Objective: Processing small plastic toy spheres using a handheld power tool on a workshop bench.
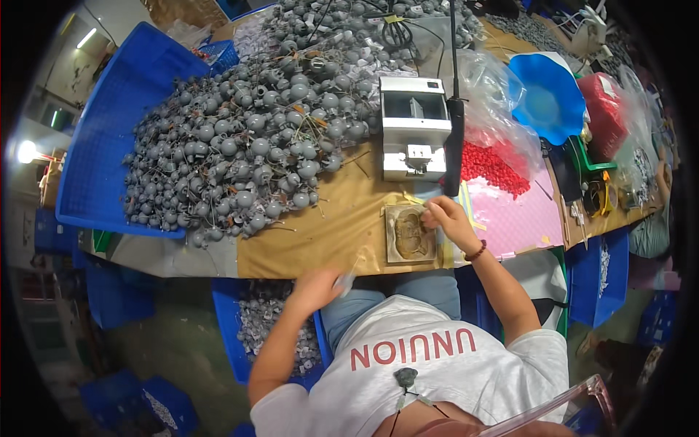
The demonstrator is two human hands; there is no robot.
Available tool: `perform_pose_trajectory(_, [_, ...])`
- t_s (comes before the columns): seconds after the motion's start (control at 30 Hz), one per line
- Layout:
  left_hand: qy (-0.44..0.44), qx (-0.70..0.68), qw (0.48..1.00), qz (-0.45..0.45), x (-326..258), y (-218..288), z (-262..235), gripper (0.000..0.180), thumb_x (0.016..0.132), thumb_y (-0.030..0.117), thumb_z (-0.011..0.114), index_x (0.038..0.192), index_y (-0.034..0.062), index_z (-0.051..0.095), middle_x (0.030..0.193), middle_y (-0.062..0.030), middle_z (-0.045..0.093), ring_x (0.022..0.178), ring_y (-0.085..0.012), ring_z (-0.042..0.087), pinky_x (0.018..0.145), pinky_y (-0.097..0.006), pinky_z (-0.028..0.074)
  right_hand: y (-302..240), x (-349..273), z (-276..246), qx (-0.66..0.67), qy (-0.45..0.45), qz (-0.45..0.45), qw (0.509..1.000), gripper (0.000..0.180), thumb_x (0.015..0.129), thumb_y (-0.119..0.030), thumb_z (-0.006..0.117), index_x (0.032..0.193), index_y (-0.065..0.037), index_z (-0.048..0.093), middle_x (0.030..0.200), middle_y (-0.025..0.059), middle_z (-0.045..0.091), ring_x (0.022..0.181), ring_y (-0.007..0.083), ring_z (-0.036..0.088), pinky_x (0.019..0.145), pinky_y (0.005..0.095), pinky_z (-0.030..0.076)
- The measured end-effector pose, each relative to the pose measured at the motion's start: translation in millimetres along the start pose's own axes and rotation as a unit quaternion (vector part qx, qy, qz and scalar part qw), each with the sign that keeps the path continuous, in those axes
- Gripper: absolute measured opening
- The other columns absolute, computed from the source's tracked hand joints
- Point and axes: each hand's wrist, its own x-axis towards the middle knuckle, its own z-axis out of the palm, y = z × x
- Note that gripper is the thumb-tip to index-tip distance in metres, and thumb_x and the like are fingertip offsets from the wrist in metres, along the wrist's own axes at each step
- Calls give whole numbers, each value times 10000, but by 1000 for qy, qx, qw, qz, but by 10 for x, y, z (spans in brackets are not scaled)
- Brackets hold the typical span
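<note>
My left hand (314,290) is at the table's front edge, over my lap, fingers curled and somewhat blurred. A small pale, translucent piece (345,283) shows at its fingertips; its kind cannot be made out. My right hand (445,218), with a dark bead bracelet at the wrist, is above the right side of a square metal block (410,254). Its thumb and fingers are pinched together, and what they hold, if anything, is hidden. The block has a recess with a rounded brownish form in it. Just behind it stands a white bench device (415,120) with a dark window.
Grey round-headed parts with wires (247,146) are heaped at left beside a tilted blue crate (109,146). Small red pieces (495,167) lie in a plastic bag right of the device, near a blue scalloped bowl (546,98). Another blue bin (231,328) stands below the table edge.
</note>
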Motion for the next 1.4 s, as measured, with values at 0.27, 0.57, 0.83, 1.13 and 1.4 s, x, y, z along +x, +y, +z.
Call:
perform_pose_trajectory(0.27, [10,67,998,-16,64,-386,-362,266,874,166,728,1109,45,701,1022,-161,714,967,-379,674,857,-437,549,293,-156,-286,7,23,50,998,202,1064,-201,593,1087,-10,650,897,43,717,786,95,665,711,245,538])
perform_pose_trajectory(0.57, [254,208,938,113,2373,31,-201,273,849,111,644,1104,20,681,1105,-117,651,1039,-308,602,849,-430,512,313,-246,-937,-274,172,-84,942,158,987,-83,635,1115,7,651,988,115,696,827,190,681,724,298,548])
perform_pose_trajectory(0.83, [404,422,808,81,3288,-238,-224,346,881,187,587,1205,93,663,1057,-42,596,1037,-231,524,929,-457,417,221,206,-1355,-568,251,-176,764,291,873,-11,655,1161,-42,640,1084,153,634,1060,366,606,871,452,522])
perform_pose_trajectory(1.13, [147,507,849,-18,3171,-114,-384,285,941,235,577,1177,130,698,1147,-41,640,1197,-237,503,1159,-639,260,280,373,-1331,-559,217,-213,772,143,855,-26,680,997,-40,665,964,148,640,931,353,635,783,453,529])
perform_pose_trajectory(1.4, [187,541,819,20,2853,-228,-343,250,960,219,556,1123,121,717,1138,-75,662,1296,-300,470,1201,-696,134,246,314,-1330,-565,202,-228,767,99,848,-42,696,934,-34,650,962,138,651,919,347,637,777,445,535])
